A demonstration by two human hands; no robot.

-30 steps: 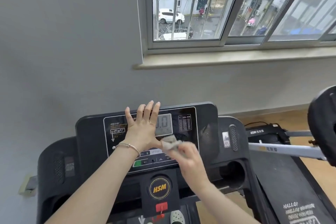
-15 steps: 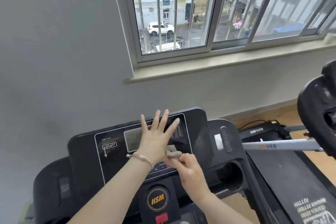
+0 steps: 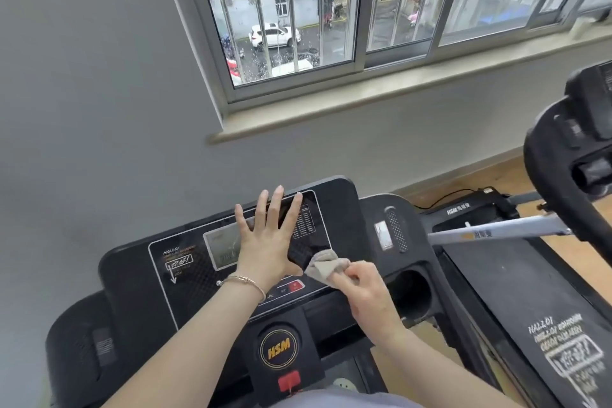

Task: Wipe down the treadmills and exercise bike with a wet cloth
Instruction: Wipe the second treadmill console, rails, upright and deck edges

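Left hand (image 3: 265, 242) is lying flat on the treadmill console (image 3: 139, 275), fingers straight and spread, covering the right part of the grey display (image 3: 220, 248); a thin bracelet (image 3: 245, 280) is circling its wrist. At its four o'clock, the right hand (image 3: 367, 295) is pinching a small grey cloth (image 3: 323, 267) between curled fingers and thumb, and the cloth is touching the console face just beside the left thumb. A round cup holder (image 3: 412, 291) is sitting at three o'clock of the right hand, and a second treadmill (image 3: 530, 291) is standing beyond it.
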